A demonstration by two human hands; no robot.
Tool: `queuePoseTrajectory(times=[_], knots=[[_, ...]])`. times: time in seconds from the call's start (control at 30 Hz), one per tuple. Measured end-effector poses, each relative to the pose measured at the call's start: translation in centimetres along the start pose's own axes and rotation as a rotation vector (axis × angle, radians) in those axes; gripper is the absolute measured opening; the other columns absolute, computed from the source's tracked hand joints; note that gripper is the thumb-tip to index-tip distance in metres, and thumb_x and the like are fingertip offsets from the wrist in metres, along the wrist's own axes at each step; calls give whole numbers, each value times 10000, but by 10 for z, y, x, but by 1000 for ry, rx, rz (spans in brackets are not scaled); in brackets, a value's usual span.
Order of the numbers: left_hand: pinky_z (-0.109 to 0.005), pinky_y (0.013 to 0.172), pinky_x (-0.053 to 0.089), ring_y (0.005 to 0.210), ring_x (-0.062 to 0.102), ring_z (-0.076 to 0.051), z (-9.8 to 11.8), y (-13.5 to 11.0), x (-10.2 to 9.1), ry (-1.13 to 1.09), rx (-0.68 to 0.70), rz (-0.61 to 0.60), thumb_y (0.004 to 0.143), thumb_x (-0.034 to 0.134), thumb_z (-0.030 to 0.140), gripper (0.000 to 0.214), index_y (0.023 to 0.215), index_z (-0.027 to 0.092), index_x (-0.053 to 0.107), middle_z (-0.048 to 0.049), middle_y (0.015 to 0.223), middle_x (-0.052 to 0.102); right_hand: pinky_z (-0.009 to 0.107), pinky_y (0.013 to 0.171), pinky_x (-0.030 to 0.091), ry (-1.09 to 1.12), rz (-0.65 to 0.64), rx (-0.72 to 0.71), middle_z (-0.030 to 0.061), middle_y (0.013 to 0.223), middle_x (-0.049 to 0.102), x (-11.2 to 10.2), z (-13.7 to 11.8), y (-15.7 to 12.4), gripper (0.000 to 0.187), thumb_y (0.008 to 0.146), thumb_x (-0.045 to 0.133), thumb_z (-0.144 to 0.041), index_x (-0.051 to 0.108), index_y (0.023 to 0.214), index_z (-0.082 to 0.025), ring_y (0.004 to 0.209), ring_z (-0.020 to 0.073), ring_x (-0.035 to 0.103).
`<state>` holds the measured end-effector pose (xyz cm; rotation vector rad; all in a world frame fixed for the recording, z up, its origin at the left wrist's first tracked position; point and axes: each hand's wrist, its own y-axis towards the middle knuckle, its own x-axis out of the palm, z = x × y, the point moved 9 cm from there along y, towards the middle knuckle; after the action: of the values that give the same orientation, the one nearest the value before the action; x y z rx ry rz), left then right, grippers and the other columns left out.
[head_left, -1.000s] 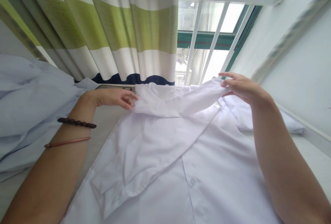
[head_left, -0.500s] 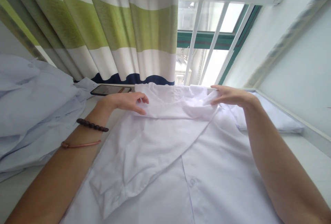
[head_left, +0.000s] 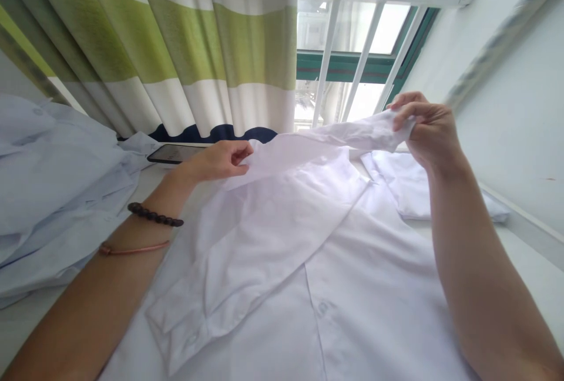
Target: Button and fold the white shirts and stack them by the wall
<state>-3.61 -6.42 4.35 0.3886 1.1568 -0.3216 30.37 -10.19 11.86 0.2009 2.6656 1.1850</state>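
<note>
A white button shirt (head_left: 335, 263) lies spread on a pale surface, one sleeve folded diagonally across its front. My left hand (head_left: 218, 161) pinches the shirt's far edge at the left. My right hand (head_left: 425, 128) is closed on the far end of the shirt's cloth and holds it lifted above the surface. Two bracelets, one of dark beads (head_left: 152, 215) and a thin reddish one, sit on my left forearm.
A dark phone (head_left: 170, 154) lies beyond my left hand. Light blue cloth (head_left: 53, 193) is heaped at the left. A folded white garment (head_left: 409, 184) lies at the right by the wall. A striped curtain (head_left: 176, 58) and a barred window (head_left: 352, 64) stand behind.
The far end of the shirt, pressed down half a second ago, is now lifted. My right hand has risen with it; my left hand has closed into a pinch.
</note>
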Motion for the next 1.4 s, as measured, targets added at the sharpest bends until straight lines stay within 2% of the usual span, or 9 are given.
queuePoseTrajectory(times=[0.1, 0.17, 0.27, 0.33, 0.53, 0.67, 0.83, 1.1, 1.4], knots=[[-264, 637, 412, 701, 536, -183, 6, -11, 18, -99, -4, -305, 610, 674, 470, 271, 696, 231, 580, 5, 715, 563, 302, 771, 455, 111, -69, 150, 23, 911, 600, -9, 11, -4, 189, 567, 682, -82, 571, 468, -198, 947, 192, 567], [-259, 620, 408, 684, 536, -180, 10, -20, 33, -104, -3, -486, 594, 692, 508, 307, 658, 227, 585, 3, 693, 580, 311, 789, 467, 67, -286, 345, 41, 1028, 639, -2, 22, -14, 119, 565, 730, -123, 650, 562, -211, 1024, 231, 576], [-250, 596, 399, 674, 550, -182, 5, -23, 45, -64, -68, -573, 592, 685, 540, 332, 649, 222, 608, -5, 678, 609, 363, 905, 463, -89, -713, 554, 80, 1195, 637, 12, 30, -42, 195, 632, 766, -282, 754, 822, -243, 1164, 301, 534], [-245, 586, 401, 681, 571, -186, -2, -21, 49, -51, -125, -583, 587, 687, 542, 338, 688, 223, 647, -12, 700, 635, 393, 941, 462, -138, -843, 577, 83, 1168, 660, 13, 28, -51, 248, 635, 772, -378, 764, 853, -260, 1188, 326, 522], [-245, 585, 445, 717, 632, -208, -19, -20, 68, -95, -241, -645, 586, 688, 543, 530, 1034, 260, 667, -38, 792, 684, 432, 891, 501, -200, -830, 608, 61, 995, 708, 2, 39, -50, 241, 593, 776, -477, 746, 739, -288, 1076, 343, 588], [-230, 513, 430, 699, 640, -217, -32, -18, 76, -73, -320, -636, 652, 617, 542, 431, 943, 225, 644, -63, 756, 686, 448, 956, 460, -217, -845, 624, 73, 1057, 693, -7, 41, -53, 286, 609, 770, -515, 727, 738, -263, 1136, 342, 554], [-223, 460, 404, 604, 610, -192, -50, -20, 77, -18, -396, -658, 633, 624, 527, 383, 825, 195, 624, -70, 720, 690, 376, 1007, 433, -334, -892, 676, 72, 1145, 668, -11, 43, -58, 290, 696, 732, -486, 715, 815, -222, 1171, 294, 543], [-234, 500, 454, 652, 645, -212, -54, -20, 74, -138, -428, -630, 596, 672, 484, 334, 780, 206, 651, -68, 701, 702, 380, 962, 492, -381, -939, 709, 74, 1097, 692, 23, 59, -59, 337, 675, 716, -440, 741, 934, -227, 1065, 280, 623], [-248, 540, 471, 642, 643, -211, -54, -19, 73, -164, -442, -591, 587, 670, 459, 284, 732, 216, 670, -59, 673, 695, 368, 918, 514, -425, -957, 770, 91, 1164, 661, 38, 65, -63, 387, 721, 685, -436, 695, 1032, -206, 1037, 268, 638]])
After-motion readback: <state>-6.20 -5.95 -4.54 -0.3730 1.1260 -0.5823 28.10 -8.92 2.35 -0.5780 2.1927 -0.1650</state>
